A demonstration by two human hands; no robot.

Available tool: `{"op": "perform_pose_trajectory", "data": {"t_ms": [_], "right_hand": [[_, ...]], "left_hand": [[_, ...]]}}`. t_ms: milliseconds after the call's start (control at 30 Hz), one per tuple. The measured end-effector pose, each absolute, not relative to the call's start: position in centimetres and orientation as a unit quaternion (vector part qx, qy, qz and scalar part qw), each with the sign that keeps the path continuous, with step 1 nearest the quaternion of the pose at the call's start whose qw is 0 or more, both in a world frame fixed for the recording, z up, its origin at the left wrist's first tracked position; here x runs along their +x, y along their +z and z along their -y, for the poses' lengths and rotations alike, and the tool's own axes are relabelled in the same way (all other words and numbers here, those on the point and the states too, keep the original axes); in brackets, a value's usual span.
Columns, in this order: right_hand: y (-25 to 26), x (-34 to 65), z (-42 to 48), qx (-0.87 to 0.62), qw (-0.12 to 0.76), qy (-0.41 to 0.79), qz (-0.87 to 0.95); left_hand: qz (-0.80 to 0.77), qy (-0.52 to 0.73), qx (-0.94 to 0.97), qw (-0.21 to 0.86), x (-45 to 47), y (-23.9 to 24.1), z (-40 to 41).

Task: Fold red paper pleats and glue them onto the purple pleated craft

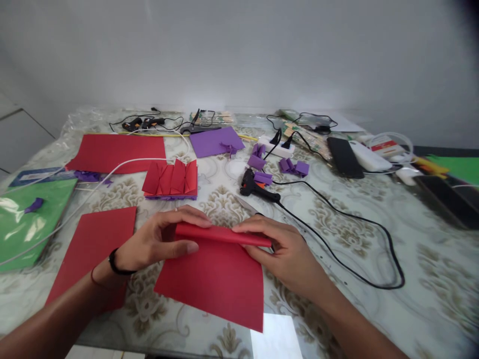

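A red paper sheet point(215, 279) lies in front of me on the patterned table point(411, 279), its far edge rolled or folded over into a narrow strip. My left hand point(157, 239) pinches the left end of that fold, thumb under and fingers on top. My right hand point(280, 244) pinches the right end of the same fold. A black band sits on my left wrist.
Another red sheet point(93, 249) lies at the left, a pleated red piece point(172, 179) behind it, and a larger red sheet point(119, 152) further back. A black glue gun point(256, 188) with its looping cord, scissors point(249, 205), purple paper pieces point(217, 141), green paper point(26, 222), a phone point(344, 157) and a power strip point(275, 146) crowd the table.
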State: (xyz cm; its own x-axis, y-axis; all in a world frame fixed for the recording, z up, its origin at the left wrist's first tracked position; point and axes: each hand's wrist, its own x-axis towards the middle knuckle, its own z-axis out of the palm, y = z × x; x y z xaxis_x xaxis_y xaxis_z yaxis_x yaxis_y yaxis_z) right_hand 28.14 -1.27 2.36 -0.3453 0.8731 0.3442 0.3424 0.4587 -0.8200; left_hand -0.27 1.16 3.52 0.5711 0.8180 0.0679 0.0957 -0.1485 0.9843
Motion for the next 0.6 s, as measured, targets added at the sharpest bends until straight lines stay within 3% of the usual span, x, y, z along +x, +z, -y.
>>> {"op": "perform_pose_trajectory", "data": {"t_ms": [333, 600], "right_hand": [[1.9, 28.5, 1.0, -0.399, 0.339, 0.399, 0.752], [1.2, 28.0, 1.0, -0.409, 0.401, 0.442, 0.69]], "left_hand": [[-0.37, 0.354, 0.712, 0.481, -0.1, 3.2, -1.2], [-0.385, 0.388, 0.718, 0.431, 0.6, 3.1, -0.5]]}}
